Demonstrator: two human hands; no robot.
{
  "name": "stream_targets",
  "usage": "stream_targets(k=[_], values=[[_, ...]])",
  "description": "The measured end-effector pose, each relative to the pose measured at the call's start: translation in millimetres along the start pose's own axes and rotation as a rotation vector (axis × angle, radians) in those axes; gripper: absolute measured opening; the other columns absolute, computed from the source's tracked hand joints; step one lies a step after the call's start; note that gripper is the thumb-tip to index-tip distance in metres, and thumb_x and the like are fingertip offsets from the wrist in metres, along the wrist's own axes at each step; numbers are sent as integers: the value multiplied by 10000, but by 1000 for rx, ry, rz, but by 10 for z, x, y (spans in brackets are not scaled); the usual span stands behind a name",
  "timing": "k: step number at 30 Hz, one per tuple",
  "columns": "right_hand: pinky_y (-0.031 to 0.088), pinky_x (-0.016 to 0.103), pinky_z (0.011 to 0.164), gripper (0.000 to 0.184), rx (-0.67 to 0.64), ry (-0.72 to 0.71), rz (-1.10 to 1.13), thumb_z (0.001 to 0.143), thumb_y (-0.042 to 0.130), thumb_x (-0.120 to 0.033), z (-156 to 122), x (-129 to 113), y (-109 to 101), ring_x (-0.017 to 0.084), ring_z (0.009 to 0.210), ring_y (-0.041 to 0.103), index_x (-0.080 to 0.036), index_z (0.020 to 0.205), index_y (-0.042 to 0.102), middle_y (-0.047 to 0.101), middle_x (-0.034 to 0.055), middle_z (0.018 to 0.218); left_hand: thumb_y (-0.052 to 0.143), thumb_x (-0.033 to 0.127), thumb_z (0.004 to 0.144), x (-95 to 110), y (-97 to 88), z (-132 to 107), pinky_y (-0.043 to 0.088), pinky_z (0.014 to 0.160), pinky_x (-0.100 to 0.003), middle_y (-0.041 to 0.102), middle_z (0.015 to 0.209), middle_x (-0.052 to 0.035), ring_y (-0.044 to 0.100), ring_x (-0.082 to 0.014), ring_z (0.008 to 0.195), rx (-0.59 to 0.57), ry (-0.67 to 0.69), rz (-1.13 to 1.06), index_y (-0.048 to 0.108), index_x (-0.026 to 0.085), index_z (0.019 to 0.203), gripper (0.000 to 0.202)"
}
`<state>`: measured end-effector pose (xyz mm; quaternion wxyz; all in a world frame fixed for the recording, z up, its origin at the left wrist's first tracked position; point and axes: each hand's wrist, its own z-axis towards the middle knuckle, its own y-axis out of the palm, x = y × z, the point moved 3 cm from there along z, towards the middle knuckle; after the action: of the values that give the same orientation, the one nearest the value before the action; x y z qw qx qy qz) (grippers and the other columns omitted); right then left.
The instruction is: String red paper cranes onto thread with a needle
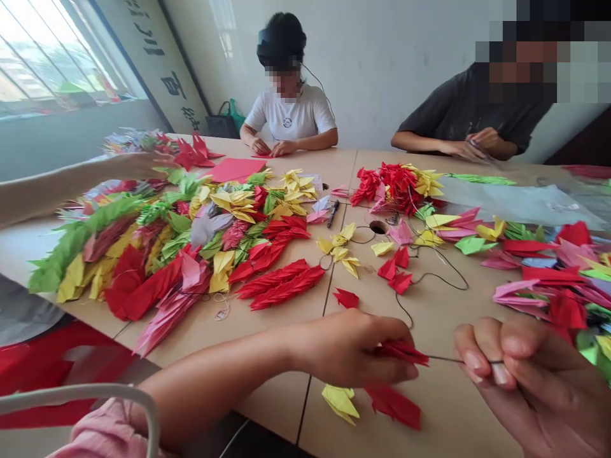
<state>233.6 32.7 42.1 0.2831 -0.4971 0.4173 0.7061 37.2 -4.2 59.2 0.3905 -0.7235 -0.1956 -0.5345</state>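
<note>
My left hand (341, 346) is closed around several red folded-paper pieces (405, 352). A thin black cord (442, 359) runs from them to my right hand (534, 369), whose thumb and fingers pinch it. Between the two hands the cord is pulled straight. Below my left hand lie a red folded-paper piece (395, 407) and a yellow folded-paper piece (340, 402). Just above it sits a small red folded piece (346, 298). More red pieces (395, 272) lie farther up beside a looping black cord (465, 280).
Strings of colourful folded paper (162, 254) cover the left of the table (277, 343). Another pile (568, 273) is at the right. A black pen (333, 214) lies near a table hole (379, 227). Two people (289, 114) (472, 108) sit opposite; another person's arm (86, 184) reaches in from the left.
</note>
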Motion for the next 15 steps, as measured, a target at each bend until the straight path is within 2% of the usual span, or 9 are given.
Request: stream_targets(k=[2,3,6,9,12,15], values=[[473,191,479,119,15,33,29,744,820,-300,50,-91,59,127,549,556,-295,732,701,541,-28,493,619,396,888,-47,-46,-2,345,538,-215,455,635,65,407,-86,575,-7,-41,14,534,187,868,226],[468,178,476,132,37,42,52,725,836,-294,71,-127,71,119,549,555,-295,717,704,534,-34,488,646,428,866,-81,-64,-2,365,562,-216,496,695,50,443,-94,626,-25,-56,-45,541,183,884,266],[453,142,469,141,122,22,102,690,860,-308,109,-188,36,101,566,555,-313,734,726,513,-44,505,709,412,817,-218,-117,-4,414,589,-216,545,821,34,519,-100,682,-41,-140,-255,550,203,1012,328],[463,130,476,166,228,5,82,647,881,-310,127,-201,-58,97,586,566,-317,721,732,512,-50,517,708,294,814,-320,-171,-24,411,550,-210,583,924,11,533,-86,645,-17,-140,-312,531,220,1117,359],[506,163,521,159,282,43,-58,643,870,-334,148,-191,-128,118,623,607,-322,725,735,571,-43,553,628,254,866,-370,-224,-80,393,557,-205,585,842,24,500,-85,634,-23,-118,-309,520,208,1132,291],[543,226,575,117,237,102,-407,709,803,-368,152,-158,-185,155,648,646,-306,781,736,661,-13,645,564,266,906,-406,-316,-188,409,588,-213,579,800,23,510,-100,665,43,-141,-153,541,200,1136,240]])
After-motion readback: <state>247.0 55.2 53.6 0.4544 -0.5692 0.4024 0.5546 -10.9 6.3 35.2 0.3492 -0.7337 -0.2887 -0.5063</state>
